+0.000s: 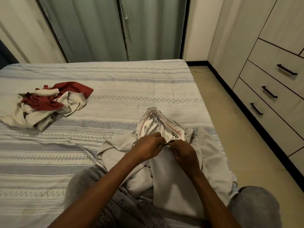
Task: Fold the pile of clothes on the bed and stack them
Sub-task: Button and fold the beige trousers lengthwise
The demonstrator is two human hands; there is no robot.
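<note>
- The person is sitting at the near edge of the bed (115, 89), knees in grey jeans (82, 186) showing at the bottom of the view.
- A pair of light grey trousers (172, 178) is lying across the person's lap and onto the bedspread, its waistband (158, 122) pointing away from the person and gaping open so that the white lining with a thin red seam is showing.
- The left hand (146, 147) is curling its fingers and pinching a bit of the trousers' fabric just below the open waistband.
- The right hand (184, 153) is doing the same right beside it, thumb and fingers pressed together on the cloth; the two hands are meeting knuckle to knuckle at the fly area.
- Exactly what small part they are pinching is hidden between the fingers.
- A loose pile of clothes (46, 104), cream and dark red pieces tangled together, is lying unfolded on the left side of the bed, well apart from the trousers.
- The bedspread is showing pale grey and white stripes with zigzag and diamond bands.
- Green-grey curtains (102, 30) are hanging beyond the far edge of the bed.
- A pale wardrobe with drawers (276, 83) and dark bar handles is standing along the right, across a strip of tiled floor (230, 129).
</note>
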